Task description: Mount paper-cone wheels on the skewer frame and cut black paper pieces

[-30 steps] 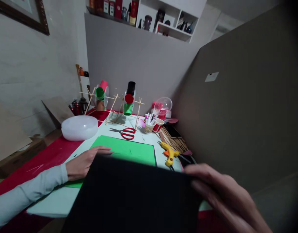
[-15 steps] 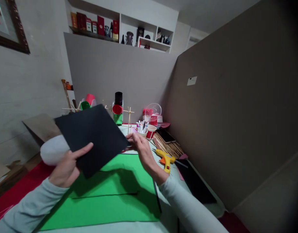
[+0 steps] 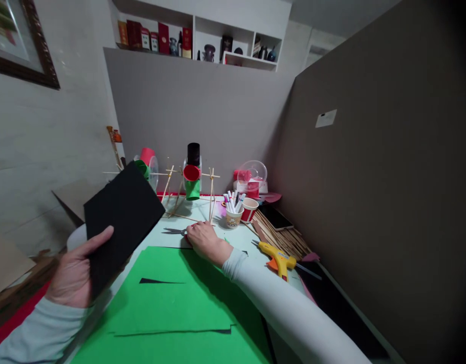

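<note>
My left hand (image 3: 74,273) grips a black sheet of card (image 3: 121,217) and holds it tilted up over the table's left side. My right hand (image 3: 203,240) reaches forward and closes over the red handles of a pair of scissors (image 3: 175,231), whose blades point left on the table. Green sheets of paper (image 3: 179,303) lie flat in front of me, with black card showing at their edges.
A stick frame with red and green cups and a black tube (image 3: 192,174) stands at the back. A cup of markers (image 3: 233,215), a red cup (image 3: 250,208), a yellow glue gun (image 3: 280,258), wooden sticks (image 3: 284,235) and a brown partition (image 3: 369,177) are on the right.
My right hand has let go of the black card and dropped onto the scissors. My left hand has swung the card further left, uncovering the stick frame.
</note>
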The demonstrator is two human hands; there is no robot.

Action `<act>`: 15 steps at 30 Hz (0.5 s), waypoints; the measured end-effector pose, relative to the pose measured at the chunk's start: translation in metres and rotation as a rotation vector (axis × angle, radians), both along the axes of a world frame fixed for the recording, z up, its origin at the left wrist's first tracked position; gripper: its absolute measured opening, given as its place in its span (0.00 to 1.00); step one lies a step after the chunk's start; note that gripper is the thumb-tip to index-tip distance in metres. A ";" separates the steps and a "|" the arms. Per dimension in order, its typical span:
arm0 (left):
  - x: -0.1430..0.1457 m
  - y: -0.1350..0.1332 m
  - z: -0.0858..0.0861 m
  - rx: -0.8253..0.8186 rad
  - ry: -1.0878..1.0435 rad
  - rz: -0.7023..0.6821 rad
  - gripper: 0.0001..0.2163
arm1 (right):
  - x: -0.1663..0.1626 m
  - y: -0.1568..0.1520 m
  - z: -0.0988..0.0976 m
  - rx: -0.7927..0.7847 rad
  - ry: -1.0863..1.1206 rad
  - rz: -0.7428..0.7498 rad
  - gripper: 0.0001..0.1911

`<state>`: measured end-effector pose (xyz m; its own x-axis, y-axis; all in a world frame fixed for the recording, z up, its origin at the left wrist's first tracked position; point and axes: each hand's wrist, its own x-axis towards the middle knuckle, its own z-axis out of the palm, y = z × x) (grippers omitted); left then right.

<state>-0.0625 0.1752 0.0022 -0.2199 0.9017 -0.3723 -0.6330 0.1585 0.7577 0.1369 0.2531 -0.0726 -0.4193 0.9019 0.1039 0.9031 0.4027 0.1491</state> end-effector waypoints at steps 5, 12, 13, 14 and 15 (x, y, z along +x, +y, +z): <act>0.000 -0.001 -0.001 -0.017 -0.043 -0.023 0.29 | 0.000 0.003 0.000 0.042 -0.083 -0.013 0.14; -0.019 0.010 -0.025 0.023 -0.087 -0.119 0.32 | 0.000 0.008 -0.003 0.047 -0.091 -0.034 0.15; -0.023 0.011 -0.028 0.036 -0.093 -0.150 0.33 | 0.001 0.009 -0.004 0.046 -0.086 -0.035 0.15; -0.027 0.013 -0.031 0.036 -0.081 -0.173 0.34 | 0.003 0.010 -0.004 0.044 -0.080 -0.035 0.15; -0.032 0.014 -0.034 0.051 -0.059 -0.179 0.34 | 0.005 0.011 -0.005 0.040 -0.072 -0.031 0.15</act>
<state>-0.0944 0.1888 -0.0315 -0.0332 0.9424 -0.3327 -0.6419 0.2351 0.7299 0.1415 0.2640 -0.0774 -0.3993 0.9101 0.1104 0.9013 0.3676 0.2292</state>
